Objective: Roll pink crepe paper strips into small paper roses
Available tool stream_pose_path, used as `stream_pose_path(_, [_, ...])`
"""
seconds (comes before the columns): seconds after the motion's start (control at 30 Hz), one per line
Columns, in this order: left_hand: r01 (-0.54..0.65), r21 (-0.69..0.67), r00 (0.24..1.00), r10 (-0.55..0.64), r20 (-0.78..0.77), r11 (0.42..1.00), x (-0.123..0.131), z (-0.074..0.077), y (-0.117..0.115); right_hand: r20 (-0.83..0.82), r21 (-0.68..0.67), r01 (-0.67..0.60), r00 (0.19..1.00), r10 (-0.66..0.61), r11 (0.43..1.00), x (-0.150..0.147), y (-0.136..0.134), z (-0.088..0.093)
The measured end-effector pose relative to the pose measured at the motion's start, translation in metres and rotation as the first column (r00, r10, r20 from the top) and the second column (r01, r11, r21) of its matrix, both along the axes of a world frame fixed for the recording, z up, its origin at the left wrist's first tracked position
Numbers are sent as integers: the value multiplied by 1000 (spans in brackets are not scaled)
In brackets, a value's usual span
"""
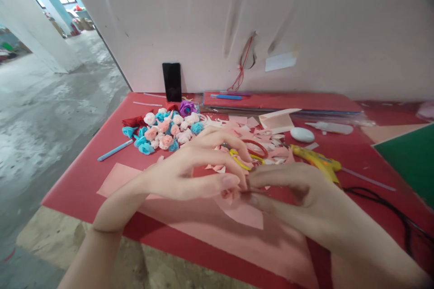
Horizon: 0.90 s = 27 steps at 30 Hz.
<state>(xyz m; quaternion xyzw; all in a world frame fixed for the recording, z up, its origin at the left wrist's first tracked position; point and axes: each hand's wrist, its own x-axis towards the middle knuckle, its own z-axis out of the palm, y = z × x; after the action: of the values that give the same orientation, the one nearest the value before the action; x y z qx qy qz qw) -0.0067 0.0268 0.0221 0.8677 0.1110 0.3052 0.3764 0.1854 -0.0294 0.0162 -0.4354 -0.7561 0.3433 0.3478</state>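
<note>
Both hands meet over the red table around a pink paper flower point(229, 195), whose loose strip of pink paper point(246, 214) hangs below. My left hand point(200, 169) has its thumb and index finger closed on the flower's left side, the other fingers arched above. From the right, my right hand point(294, 187) pinches the flower's base between thumb and fingers. The fingers partly hide the flower. Just behind the hands lie scissors point(252, 165) with yellow and red handles among pink paper scraps point(271, 140). A large pink paper sheet point(217, 235) lies beneath.
Finished paper flowers point(166, 128) in several colours are heaped at the back left, near a propped phone point(172, 82). At right lie a yellow glue gun point(317, 160) with a black cable point(379, 201), a white oval object point(302, 134) and a green sheet point(410, 158).
</note>
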Motion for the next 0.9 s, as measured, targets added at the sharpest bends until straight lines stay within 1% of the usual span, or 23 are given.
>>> stream_pose_path(0.07, [34,-7,999,-34,-38,999,1,0,1,-18,-43,-58,998,57,997,0,1,-1])
stream_pose_path(0.13, [53,-3,996,-53,-76,999,1,-1,1,-22,-81,-87,996,86,993,0,1,-2])
stream_pose_path(0.23, [52,8,993,-51,-107,999,1,-3,1,-6,-113,-71,998,70,991,-1,0,-4])
stream_pose_path(0.3, [46,11,992,-44,-116,999,1,-3,0,-25,-133,-68,998,65,989,-2,-1,-6])
stream_pose_path(0.43, [56,-25,990,-59,-128,998,1,-3,0,-43,-180,-85,996,79,980,-1,-3,-8])
stream_pose_path(0.6, [81,-57,986,-88,-139,995,1,-3,-1,-10,-156,-60,998,59,986,0,-3,-7])
stream_pose_path(0.7, [82,-52,986,-88,-141,995,1,-4,-2,-26,-166,-56,998,53,984,1,-3,-6])
stream_pose_path(0.77, [76,-43,987,-81,-136,996,1,-4,-3,-51,-185,-57,998,49,981,1,-3,-5])
stream_pose_path(0.9, [76,16,988,-74,-139,997,2,-6,-6,-68,-168,-24,998,12,985,1,-2,-3])
